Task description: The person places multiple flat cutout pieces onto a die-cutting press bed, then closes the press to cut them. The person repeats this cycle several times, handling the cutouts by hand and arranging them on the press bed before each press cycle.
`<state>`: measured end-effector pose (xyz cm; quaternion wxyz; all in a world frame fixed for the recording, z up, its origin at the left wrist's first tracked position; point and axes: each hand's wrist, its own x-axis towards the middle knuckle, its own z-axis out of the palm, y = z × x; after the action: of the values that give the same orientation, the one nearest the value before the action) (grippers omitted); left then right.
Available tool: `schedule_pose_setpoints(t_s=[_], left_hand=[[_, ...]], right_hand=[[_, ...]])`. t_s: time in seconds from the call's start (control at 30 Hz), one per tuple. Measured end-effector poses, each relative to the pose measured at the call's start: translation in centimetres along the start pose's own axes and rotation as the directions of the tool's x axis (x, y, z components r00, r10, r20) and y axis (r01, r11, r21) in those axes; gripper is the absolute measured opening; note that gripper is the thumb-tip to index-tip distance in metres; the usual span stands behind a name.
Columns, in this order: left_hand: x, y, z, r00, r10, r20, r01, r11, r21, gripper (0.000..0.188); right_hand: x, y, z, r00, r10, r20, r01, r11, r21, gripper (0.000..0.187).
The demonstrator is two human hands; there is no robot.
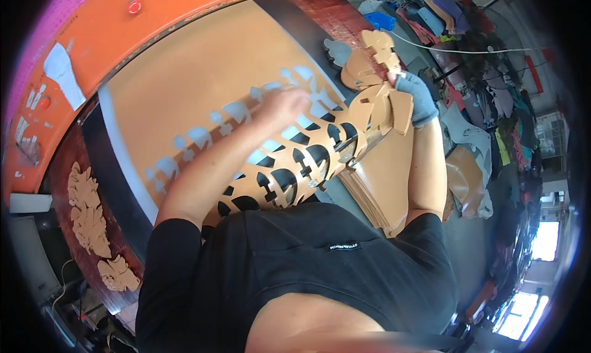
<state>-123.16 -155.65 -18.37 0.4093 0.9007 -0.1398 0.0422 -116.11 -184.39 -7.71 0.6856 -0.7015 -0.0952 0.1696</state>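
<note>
My right hand (415, 100), in a grey fingerless glove, is closed on a small stack of tan cut-out pieces (380, 50) above the table's right end. My bare left hand (288, 105) is curled over the tan leather-like sheet (197, 51); its fingers are turned down and slightly blurred, so what they hold is hidden. Beneath it runs a row of shaped holes showing a pale board (116, 125). The sheet's perforated near part (277, 183) drapes over the table edge against my body. More tan cut pieces (360, 73) lie beside my right hand.
An orange machine beam (184, 0) with a red button (134, 7) spans the far side. Piled tan pieces (88, 211) lie on the dark red surface at left. Stacked tan sheets (385, 180) stand by my right forearm. Coloured material scraps (443, 20) heap up at right.
</note>
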Motion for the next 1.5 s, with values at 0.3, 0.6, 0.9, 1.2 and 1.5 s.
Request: schedule_pose_setpoints(t_s=[0.3, 0.6, 0.9, 1.2, 1.5], left_hand=[[-3.6, 4.8, -0.4, 0.898, -0.422, 0.124, 0.228, 0.206, -0.952, 0.049], [-12.5, -1.3, -3.3, 0.919, -0.394, 0.026, -0.078, -0.247, -0.966, 0.038], [-16.4, -0.2, -3.5, 0.773, -0.594, -0.221, -0.051, 0.289, -0.956, 0.034], [-17.9, -1.9, -2.6, 0.710, -0.675, -0.198, -0.132, 0.149, -0.980, 0.037], [-20.4, -1.7, -4.2, 0.782, -0.424, -0.456, -0.089, 0.649, -0.756, 0.038]], right_hand=[[-1.8, 5.4, 16.9, 0.775, -0.510, 0.373, 0.612, 0.461, -0.642, 0.024], [-1.2, 6.7, 19.7, 0.925, -0.075, 0.373, 0.209, 0.920, -0.332, 0.040], [-1.1, 9.3, 24.6, 0.901, -0.021, 0.433, 0.143, 0.958, -0.249, 0.020], [-2.0, 9.6, 25.8, 0.862, -0.112, 0.495, 0.300, 0.899, -0.318, 0.013], [-0.6, 10.2, 26.9, 0.771, 0.248, 0.586, 0.053, 0.893, -0.447, 0.056]])
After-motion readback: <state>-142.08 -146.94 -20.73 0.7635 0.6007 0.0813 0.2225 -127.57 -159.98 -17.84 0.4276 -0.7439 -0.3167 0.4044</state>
